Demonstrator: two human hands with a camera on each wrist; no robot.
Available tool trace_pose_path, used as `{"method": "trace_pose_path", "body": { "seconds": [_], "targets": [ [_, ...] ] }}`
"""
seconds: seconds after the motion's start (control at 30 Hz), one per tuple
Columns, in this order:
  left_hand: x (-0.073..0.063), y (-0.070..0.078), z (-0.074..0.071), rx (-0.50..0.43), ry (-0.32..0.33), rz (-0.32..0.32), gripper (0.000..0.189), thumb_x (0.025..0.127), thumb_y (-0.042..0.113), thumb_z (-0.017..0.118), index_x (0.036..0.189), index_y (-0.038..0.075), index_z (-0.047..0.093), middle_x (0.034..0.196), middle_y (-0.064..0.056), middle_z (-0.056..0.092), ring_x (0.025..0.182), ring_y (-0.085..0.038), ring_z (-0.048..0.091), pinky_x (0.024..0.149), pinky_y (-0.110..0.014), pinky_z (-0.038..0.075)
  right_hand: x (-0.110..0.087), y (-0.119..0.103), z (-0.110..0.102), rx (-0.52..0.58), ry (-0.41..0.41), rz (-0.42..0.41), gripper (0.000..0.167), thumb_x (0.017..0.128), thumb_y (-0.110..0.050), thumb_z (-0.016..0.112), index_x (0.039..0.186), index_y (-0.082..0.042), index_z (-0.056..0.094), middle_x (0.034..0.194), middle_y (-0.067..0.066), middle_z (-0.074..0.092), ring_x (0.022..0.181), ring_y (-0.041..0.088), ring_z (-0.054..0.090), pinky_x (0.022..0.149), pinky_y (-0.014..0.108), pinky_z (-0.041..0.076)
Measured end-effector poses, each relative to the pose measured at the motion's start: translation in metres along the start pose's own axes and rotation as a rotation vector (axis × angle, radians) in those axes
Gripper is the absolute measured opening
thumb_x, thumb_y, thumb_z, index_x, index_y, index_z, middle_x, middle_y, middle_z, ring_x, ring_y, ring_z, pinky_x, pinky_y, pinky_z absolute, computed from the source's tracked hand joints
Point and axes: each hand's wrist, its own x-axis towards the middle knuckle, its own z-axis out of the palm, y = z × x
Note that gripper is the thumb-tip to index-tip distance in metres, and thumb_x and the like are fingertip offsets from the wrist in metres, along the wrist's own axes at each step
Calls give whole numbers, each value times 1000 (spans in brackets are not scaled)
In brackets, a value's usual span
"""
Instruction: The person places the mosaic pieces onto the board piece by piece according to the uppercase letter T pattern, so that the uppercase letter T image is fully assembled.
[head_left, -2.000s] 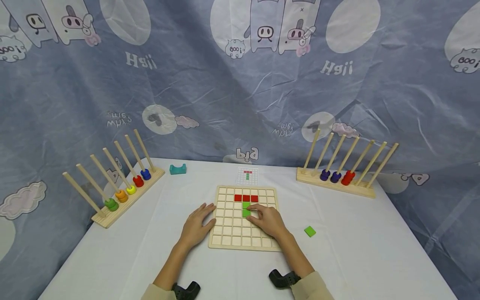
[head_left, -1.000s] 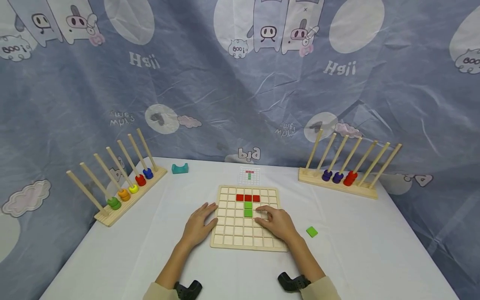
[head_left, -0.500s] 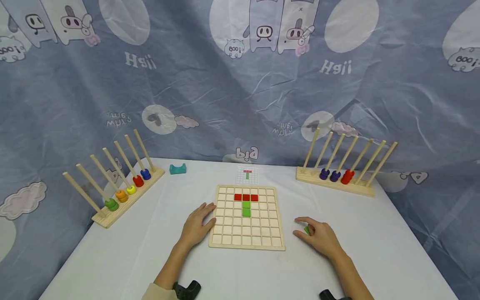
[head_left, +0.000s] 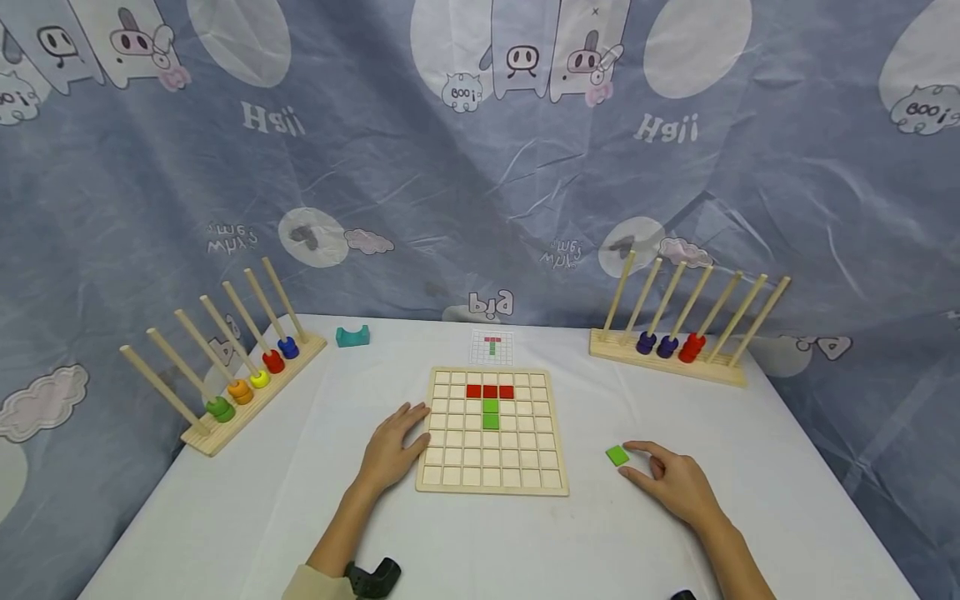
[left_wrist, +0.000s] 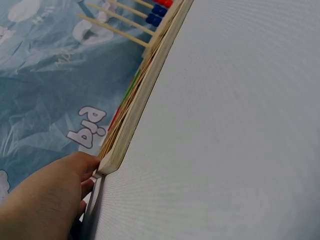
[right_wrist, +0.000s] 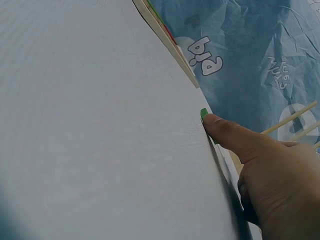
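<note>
A square wooden grid board (head_left: 457, 479) lies flat in the head view. It holds a row of red tiles (head_left: 490, 392) with two green tiles (head_left: 491, 413) in a column below the middle one. My left hand (head_left: 390, 448) rests at the board's left edge, its fingers touching the rim. To the right of the board a loose green tile (head_left: 617, 455) lies on the table. My right hand (head_left: 675, 485) is just right of that tile, thumb and index finger spread, tips beside its near corner. The right wrist view shows the tile (right_wrist: 203, 113) just past a fingertip.
A printed pattern card (head_left: 492, 347) lies behind the board. Peg stands with coloured beads are at the left (head_left: 255, 404) and right (head_left: 667, 358). A teal block (head_left: 352, 337) sits at the back left. A printed curtain (head_left: 465, 183) hangs behind the white table (head_left: 480, 550).
My right hand has left the green tiles on the board and moved right, passing over the loose green tile and stopping just right of it. The left hand has stayed at the board's edge.
</note>
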Motion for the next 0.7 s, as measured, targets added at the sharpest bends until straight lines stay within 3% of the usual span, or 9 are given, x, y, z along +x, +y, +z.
{"method": "trace_pose_path", "body": {
  "seconds": [0.7],
  "targets": [
    [0,0,0,1,4,1,44,89,28,61,130,13,54,136,-2,48,132,-26,33,105,-52,26,1,-1,0,-9,-21,20,37,73,-41,76,102,-19,69,48,-14,30,43,0,20,39,19,21]
  ]
}}
